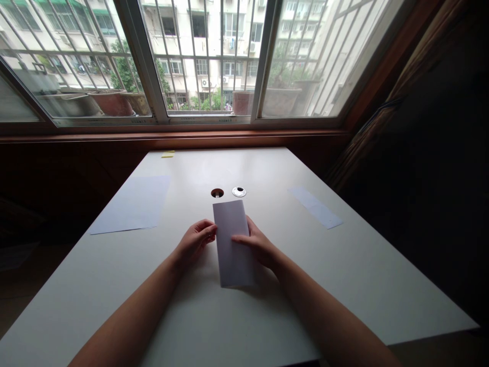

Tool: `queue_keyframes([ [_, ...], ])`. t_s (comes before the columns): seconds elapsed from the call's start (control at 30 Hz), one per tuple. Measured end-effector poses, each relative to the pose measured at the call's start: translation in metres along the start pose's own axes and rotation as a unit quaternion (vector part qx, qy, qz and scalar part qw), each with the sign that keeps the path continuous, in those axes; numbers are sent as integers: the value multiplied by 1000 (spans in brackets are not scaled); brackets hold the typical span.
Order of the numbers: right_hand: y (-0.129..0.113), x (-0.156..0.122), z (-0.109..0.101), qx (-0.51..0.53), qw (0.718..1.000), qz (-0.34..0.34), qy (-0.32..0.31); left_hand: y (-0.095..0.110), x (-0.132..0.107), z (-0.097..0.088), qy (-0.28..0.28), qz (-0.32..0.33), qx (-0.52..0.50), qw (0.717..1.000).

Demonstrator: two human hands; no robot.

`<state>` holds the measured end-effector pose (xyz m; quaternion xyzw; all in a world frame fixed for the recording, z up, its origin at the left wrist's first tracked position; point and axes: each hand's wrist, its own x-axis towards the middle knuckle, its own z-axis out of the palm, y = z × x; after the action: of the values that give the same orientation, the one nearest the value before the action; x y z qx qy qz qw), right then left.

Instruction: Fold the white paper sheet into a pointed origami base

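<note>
Got paper [232,260] in my right hand [261,244], left hand [198,236] pinching its left edge. Far window lettering [225,121] is too tiny.

A narrow, pale paper [234,266] is presenting its plain, unmarked face just below the centre of the frame, its long sides running nearly vertical and its top end leaning slightly left.
</note>
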<state>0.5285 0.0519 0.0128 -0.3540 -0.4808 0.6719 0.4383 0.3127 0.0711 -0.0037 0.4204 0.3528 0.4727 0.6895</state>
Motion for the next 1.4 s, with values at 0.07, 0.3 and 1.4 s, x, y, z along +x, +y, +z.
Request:
queue_keyframes([
  [0.07,1,1,-1,-3,1000,-1,-1,-1,1,-1,4,7,7,1000],
  [0.3,4,2,0,-16,1000,-6,17,-5,3,-3,29,18,18,999],
  [1.4,1,4,2,11,999,-7,51,-5,2,0,-21,3,40,999],
])
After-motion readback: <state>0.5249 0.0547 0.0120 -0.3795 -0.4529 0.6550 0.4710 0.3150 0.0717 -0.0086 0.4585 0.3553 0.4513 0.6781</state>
